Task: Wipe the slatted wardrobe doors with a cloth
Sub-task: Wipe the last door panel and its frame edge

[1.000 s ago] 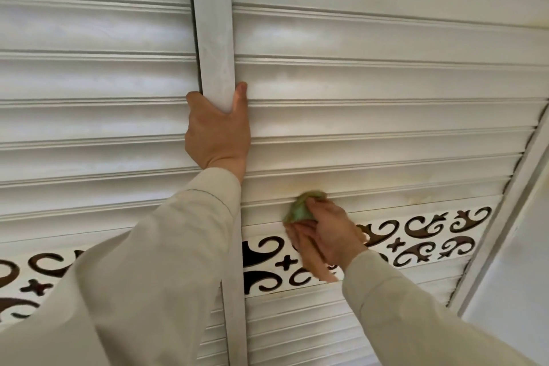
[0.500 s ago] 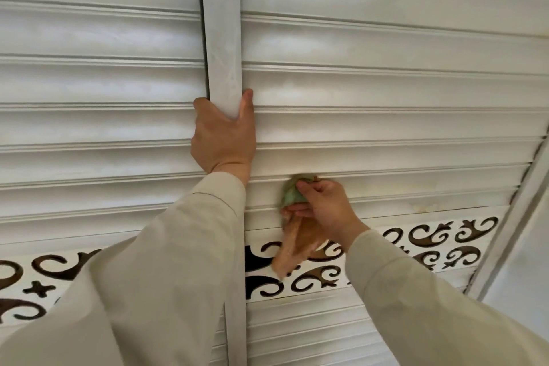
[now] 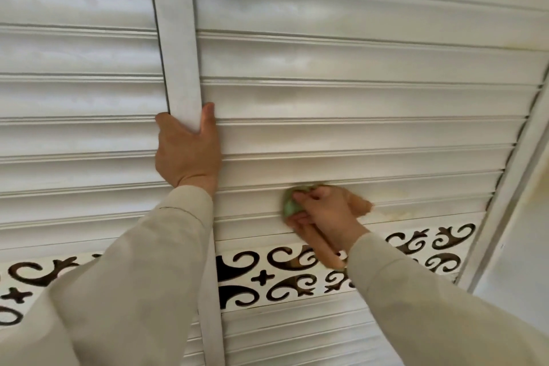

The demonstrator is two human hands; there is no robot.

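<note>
Cloth (image 3: 288, 205) first: a green wad with an orange part trailing below it, bunched in the right hand (image 3: 325, 217) and pressed against a low slat (image 3: 416, 203) of the right door (image 3: 356, 98), just above the cut-out scroll band (image 3: 297, 273). The fingers are curled round the wad, so the grip is closed on it, with the thumb over the top; how much of the fabric lies flat on the wood cannot be told, since the hand covers it. Both sleeves (image 3: 133, 291) reach up from the bottom of the view.

Further up, the left hand (image 3: 187, 154) grips the upright stile (image 3: 178, 38) at the edge of that door, thumb on one side and fingers wrapped round the other, steadying the panel. A dark gap runs along the stile's left side, beside the left door (image 3: 74, 98).

My reading is that wiping is under way on the lowest slats of the upper panel, near the middle of the door's width. To the right of the cloth, the same slat shows faint yellowish marks (image 3: 395, 212) close to the right frame (image 3: 511, 187). The next stroke probably calls for a sideways pass along the slat toward those marks, pressing into the groove under the lip, while the left hand holds the door against the push. Slats higher up look streaky and dull, so they likely need passes too.
</note>
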